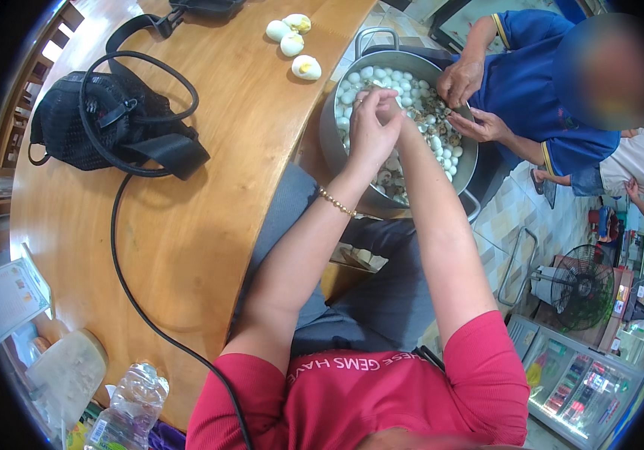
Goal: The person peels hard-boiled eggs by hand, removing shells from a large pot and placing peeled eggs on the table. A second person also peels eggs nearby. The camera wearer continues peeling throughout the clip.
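Note:
A large metal pot (329, 135) stands before me, holding many small peeled white eggs (368, 73), speckled quail eggs (454, 139) and broken shells (392, 183). Over its middle, my left hand (371, 126) has its fingers bent and meets my right hand (389, 107). Most of the right hand is hidden behind the left, and whatever lies between the fingers cannot be made out. Across the pot, a co-worker in a blue shirt has one hand (461, 81) and another hand (482, 125) close together at the right rim.
To my left is a wooden table (187, 253) bearing several larger peeled eggs (306, 67), some with yolk showing, a black bag (102, 118) with a cable, and a plastic bottle (136, 399). At right stand a fan (583, 287) and a glass-topped display case (580, 382). Another person is beyond.

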A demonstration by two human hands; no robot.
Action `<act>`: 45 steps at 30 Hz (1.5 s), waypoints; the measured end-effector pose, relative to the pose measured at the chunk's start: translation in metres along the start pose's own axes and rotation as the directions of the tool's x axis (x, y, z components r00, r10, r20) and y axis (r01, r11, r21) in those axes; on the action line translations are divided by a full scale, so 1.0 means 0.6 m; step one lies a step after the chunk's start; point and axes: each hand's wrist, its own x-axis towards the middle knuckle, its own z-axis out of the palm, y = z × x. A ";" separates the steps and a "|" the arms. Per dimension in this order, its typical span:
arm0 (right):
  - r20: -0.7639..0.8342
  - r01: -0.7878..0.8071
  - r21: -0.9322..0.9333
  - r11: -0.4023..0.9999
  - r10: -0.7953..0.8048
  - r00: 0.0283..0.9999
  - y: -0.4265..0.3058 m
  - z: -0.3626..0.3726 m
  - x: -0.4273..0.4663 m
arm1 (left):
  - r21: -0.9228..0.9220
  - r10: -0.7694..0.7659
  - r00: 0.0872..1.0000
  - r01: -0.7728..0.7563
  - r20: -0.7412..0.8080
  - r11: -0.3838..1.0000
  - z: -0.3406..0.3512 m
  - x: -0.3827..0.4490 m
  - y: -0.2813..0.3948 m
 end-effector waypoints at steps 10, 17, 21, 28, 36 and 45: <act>-0.497 0.106 0.579 0.809 0.246 0.832 -0.044 -0.057 -0.160 | 0.156 0.019 1.000 -0.015 -0.019 0.988 0.007 -0.005 -0.003; -0.416 0.051 0.706 0.707 0.355 0.838 -0.068 -0.042 -0.222 | 0.163 -0.038 0.983 0.008 0.180 0.987 0.006 -0.013 -0.013; -0.560 0.145 0.535 0.833 0.221 0.798 -0.072 -0.068 -0.239 | 0.082 -0.069 0.975 0.053 0.210 0.995 0.001 -0.001 -0.014; -0.671 0.108 0.122 0.987 0.002 0.741 -0.090 -0.069 -0.242 | 0.198 -0.050 0.968 0.000 0.245 0.980 0.000 -0.009 -0.008; -0.627 0.095 0.357 0.929 0.163 0.761 -0.088 -0.066 -0.242 | 0.156 -0.073 0.964 0.033 0.256 0.987 -0.001 -0.009 -0.002; -0.689 0.136 0.115 0.984 -0.020 0.725 -0.086 -0.071 -0.244 | 0.023 -0.122 0.966 0.120 0.228 0.992 0.004 -0.008 -0.004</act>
